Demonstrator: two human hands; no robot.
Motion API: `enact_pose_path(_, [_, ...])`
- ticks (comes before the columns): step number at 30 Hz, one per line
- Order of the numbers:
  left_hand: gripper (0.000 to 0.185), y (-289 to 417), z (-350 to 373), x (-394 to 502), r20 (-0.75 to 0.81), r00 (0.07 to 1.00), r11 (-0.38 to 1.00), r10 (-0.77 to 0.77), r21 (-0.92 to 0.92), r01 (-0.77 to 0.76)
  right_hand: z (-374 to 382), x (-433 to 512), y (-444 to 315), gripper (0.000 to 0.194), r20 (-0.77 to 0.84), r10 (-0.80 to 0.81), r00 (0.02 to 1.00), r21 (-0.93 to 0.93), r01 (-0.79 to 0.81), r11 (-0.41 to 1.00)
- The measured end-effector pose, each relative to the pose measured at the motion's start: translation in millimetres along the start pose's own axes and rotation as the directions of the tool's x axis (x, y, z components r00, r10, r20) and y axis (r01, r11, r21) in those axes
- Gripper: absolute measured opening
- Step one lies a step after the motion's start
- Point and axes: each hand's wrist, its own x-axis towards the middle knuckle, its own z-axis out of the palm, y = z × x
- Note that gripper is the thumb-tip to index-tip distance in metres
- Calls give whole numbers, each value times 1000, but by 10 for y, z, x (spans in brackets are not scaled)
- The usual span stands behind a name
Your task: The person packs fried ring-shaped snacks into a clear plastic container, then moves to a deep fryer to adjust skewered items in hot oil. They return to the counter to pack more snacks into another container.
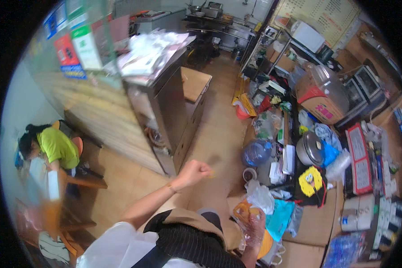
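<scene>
My left hand (195,172) is raised over the tiled floor, its fingers curled, with a small yellowish bit at the fingertips. What that bit is cannot be told. At the lower right, my right hand (256,227) seems covered by thin clear plastic and grips an orange-brown item (244,211) in a clear bag. A white plastic bag (259,197) and a turquoise bag (279,216) lie just beyond and beside it.
On the left, a person in a yellow-green shirt (58,145) bends over a table. A counter (171,110) bearing papers stands ahead. Along the right are a large blue water bottle (256,153), a lidded metal pot (310,148), a cardboard box (321,105) and shelves with clutter.
</scene>
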Motion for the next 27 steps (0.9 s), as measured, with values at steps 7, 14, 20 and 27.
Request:
enact_pose_path(7, [15, -693, 284, 3066, -219, 962, 914, -163, -401, 64, 258, 2541, -742, 58, -1, 73, 997, -74, -73, 995])
enact_pose_path(14, [12, -1713, -724, 4592, -557, 544, 777, -628, -493, 392, 1698, 5253, -1898, 50, 323, 148, 935, -218, -78, 973])
enact_pose_path(20, [19, -2786, -1359, 4985, -792, 193, 782, -579, -472, 408, 3305, 6805, -2079, 42, 554, 287, 782, -520, 55, 852])
enact_pose_path(27, [21, -3035, -1571, 5222, -818, 33, 596, -574, -390, 702, 4674, 8020, -1781, 44, 661, 486, 572, -551, -70, 832])
